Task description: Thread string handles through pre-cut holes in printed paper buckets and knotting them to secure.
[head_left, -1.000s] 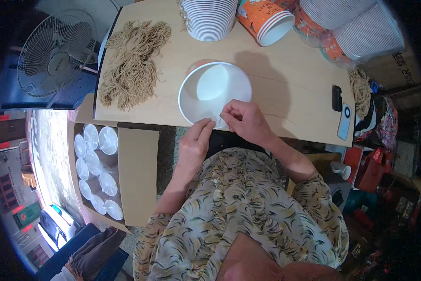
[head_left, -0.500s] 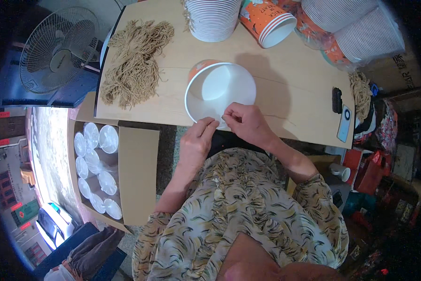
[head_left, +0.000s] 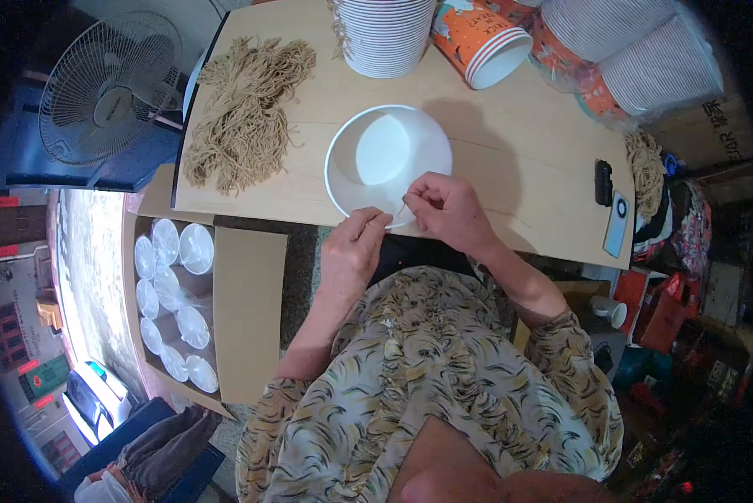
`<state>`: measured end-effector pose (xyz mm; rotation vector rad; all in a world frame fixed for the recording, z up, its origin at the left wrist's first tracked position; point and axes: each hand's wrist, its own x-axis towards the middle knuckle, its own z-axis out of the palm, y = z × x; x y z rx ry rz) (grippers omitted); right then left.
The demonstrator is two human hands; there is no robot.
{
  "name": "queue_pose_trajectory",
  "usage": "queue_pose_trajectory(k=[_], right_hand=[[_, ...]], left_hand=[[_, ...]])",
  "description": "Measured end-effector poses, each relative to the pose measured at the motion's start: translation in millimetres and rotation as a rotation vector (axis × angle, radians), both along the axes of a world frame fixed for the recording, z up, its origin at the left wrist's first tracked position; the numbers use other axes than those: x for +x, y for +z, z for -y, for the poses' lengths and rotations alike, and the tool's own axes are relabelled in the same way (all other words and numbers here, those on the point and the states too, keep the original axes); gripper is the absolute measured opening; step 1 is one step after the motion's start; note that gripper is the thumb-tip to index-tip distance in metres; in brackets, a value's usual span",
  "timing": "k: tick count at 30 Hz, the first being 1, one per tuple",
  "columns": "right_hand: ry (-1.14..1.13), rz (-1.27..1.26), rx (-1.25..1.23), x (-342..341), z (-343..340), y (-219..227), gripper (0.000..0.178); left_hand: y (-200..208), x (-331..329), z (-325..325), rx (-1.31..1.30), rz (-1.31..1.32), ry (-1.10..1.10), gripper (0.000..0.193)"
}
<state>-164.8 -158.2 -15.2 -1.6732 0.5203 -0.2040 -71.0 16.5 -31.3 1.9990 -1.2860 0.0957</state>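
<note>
Pale wood tops the desk [head_left: 552,201], where twine [head_left: 246,117] lies left and stacked tubs [head_left: 386,40] stand far. A white-lined bucket [head_left: 385,151] tilts at the near edge; the left hand [head_left: 353,251] pinches its rim; the right hand [head_left: 452,216] curls just beside, its grip I cannot tell. Should that pinch loosen, the bucket could slide off. Near left, a cardboard box [head_left: 251,310] holds translucent cups [head_left: 194,327].

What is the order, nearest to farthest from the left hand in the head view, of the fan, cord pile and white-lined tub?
From the left hand:
1. White-lined tub, just ahead of it.
2. Cord pile, on the table, forward and left.
3. Fan, beyond the table's left edge.
</note>
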Motion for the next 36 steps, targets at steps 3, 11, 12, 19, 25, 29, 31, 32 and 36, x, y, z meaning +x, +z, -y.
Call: queue_pose_trajectory(k=[3, 11, 12, 19, 25, 29, 31, 32, 36], right_hand=[[-0.024, 0.000, 0.140, 2, 4, 8, 0.010], [-0.128, 0.183, 0.306, 12, 8, 23, 0.014], [-0.143, 0.204, 0.296, 13, 7, 26, 0.014], [-0.121, 0.229, 0.322, 16, 3, 28, 0.014], [-0.080, 0.187, 0.276, 14, 3, 27, 0.014], [-0.094, 0.239, 0.256, 15, -1, 20, 0.013], [-0.094, 0.265, 0.255, 14, -1, 17, 0.012], [-0.083, 0.293, 0.258, 14, -1, 16, 0.012], [-0.116, 0.264, 0.208, 13, 4, 22, 0.012]], left_hand=[[8, 5, 1, -0.007, -0.082, 0.011, 0.022], [32, 44, 14, -0.013, -0.200, -0.023, 0.032], [36, 43, 15, -0.017, -0.195, -0.023, 0.032], [45, 25, 24, -0.151, -0.350, 0.039, 0.035], [41, 24, 27, -0.211, -0.269, 0.031, 0.010], [42, 17, 22, -0.197, -0.342, 0.018, 0.008], [41, 17, 21, -0.182, -0.364, 0.012, 0.008], [40, 19, 20, -0.174, -0.327, 0.012, 0.010], [44, 31, 15, -0.086, -0.248, 0.098, 0.025]])
